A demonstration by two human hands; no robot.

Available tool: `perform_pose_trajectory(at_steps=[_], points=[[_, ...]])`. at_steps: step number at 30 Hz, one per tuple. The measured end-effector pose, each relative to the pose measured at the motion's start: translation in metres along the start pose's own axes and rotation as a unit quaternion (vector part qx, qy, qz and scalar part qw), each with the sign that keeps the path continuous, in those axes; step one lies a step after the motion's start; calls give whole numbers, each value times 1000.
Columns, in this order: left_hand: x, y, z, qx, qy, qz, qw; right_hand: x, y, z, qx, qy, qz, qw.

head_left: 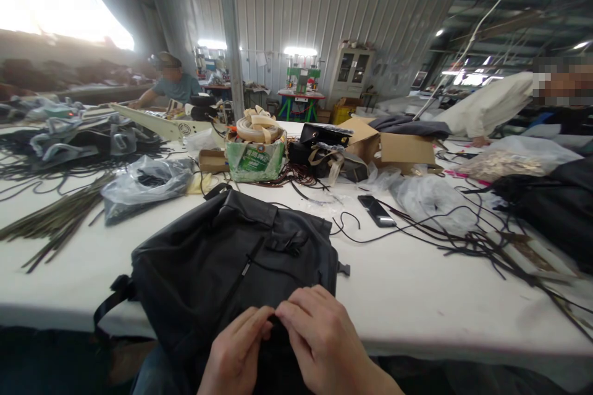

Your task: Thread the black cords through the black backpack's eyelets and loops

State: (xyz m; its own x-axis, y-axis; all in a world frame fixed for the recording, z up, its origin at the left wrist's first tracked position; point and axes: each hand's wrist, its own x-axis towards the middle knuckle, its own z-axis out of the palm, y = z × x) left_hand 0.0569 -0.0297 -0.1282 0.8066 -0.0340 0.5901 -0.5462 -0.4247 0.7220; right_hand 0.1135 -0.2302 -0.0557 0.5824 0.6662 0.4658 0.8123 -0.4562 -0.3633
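A black backpack (199, 247) lies on the white table, its lower end at the near edge. A zipper, a strap and a side buckle show on it. Over that near end, my left hand (238, 349) and my right hand (319, 333) meet fingertip to fingertip. Both are closed in a pinch. Something small and dark shows between the fingertips, but I cannot make out whether it is part of the backpack. The fingers hide the spot beneath them.
A phone (376, 211) and black cords (430, 228) lie to the right. Behind the backpack stand a green box of webbing rolls (254, 160) and a cardboard box (407, 151). Plastic bags (143, 182) and dark strips (60, 216) lie left. Two people are at work farther back.
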Motion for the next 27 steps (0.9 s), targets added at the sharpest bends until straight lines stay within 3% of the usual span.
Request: perform_pose_trajectory(at_steps=[7, 11, 18, 27], points=[[2, 3, -1, -7, 2, -9, 1000, 4, 1, -19, 26, 2, 18, 1000], [-1, 2, -1, -8, 11, -17, 1000, 1, -1, -12, 60, -2, 26, 998], [0, 6, -2, -9, 11, -34, 999, -3, -4, -11, 115, 43, 58, 991], [-1, 3, 3, -14, 27, -34, 999, -12, -7, 5, 96, 35, 0, 995]])
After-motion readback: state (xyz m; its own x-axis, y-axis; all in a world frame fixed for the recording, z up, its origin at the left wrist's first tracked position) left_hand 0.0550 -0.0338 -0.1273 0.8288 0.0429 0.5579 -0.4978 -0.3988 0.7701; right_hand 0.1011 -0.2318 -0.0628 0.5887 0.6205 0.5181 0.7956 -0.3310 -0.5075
